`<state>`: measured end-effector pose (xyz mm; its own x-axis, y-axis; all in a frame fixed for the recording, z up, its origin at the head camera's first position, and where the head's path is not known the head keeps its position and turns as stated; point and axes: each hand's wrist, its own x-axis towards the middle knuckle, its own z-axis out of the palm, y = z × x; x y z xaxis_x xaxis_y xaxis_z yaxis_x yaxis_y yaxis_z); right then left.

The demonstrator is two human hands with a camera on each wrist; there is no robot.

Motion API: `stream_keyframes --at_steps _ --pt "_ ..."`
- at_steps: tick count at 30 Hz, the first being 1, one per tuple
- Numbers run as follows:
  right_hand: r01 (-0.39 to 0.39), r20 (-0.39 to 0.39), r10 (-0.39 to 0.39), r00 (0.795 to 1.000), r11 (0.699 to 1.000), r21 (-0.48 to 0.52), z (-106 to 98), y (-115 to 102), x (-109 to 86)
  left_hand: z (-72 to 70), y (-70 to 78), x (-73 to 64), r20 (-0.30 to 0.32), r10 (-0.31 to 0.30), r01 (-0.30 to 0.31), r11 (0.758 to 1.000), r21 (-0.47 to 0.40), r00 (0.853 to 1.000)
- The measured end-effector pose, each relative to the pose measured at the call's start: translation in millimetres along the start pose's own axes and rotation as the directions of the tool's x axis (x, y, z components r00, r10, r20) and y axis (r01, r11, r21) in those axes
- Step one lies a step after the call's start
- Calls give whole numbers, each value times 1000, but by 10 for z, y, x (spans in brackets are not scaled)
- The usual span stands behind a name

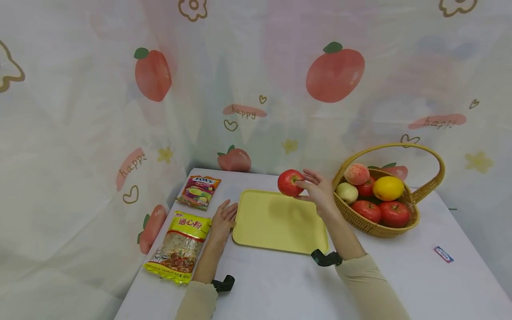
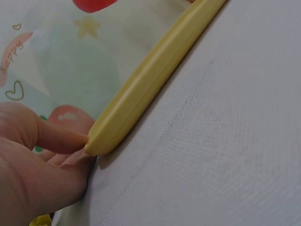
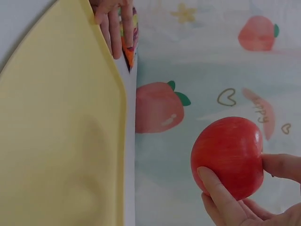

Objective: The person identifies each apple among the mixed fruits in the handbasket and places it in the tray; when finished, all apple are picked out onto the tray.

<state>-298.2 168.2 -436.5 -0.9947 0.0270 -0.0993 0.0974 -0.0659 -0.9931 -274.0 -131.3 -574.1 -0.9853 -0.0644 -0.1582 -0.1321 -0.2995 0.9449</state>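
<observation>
My right hand grips a red apple between thumb and fingers, up over the far part of a yellow tray. In the right wrist view the apple shows its smooth red side, and a shadow falls on the tray. My left hand lies along the tray's left edge, its fingers fairly straight. In the left wrist view the thumb tip of the left hand touches the corner of the tray's rim.
A wicker basket at the right holds several apples, a yellow fruit, a peach and a pale round fruit. A pasta bag and a FOX'S candy bag lie left. A small blue-edged packet lies front right.
</observation>
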Motion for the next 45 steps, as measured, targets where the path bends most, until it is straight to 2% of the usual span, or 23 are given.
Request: stream_keyframes --at_steps 26,32,39,45 --pt "-81 -25 80 996 997 -13 486 327 268 27 -25 17 -3 0 0 1000 6 1000" --pt "-95 -29 94 995 995 -42 603 384 321 14 -34 15 -6 -1 2 1000 16 1000" --pt "-106 -28 105 994 992 -75 762 461 375 13 -7 -26 15 20 -20 1000 -19 1000" --pt "-115 -15 114 993 988 -107 890 531 389 7 -17 -31 0 10 -10 1000 2 1000"
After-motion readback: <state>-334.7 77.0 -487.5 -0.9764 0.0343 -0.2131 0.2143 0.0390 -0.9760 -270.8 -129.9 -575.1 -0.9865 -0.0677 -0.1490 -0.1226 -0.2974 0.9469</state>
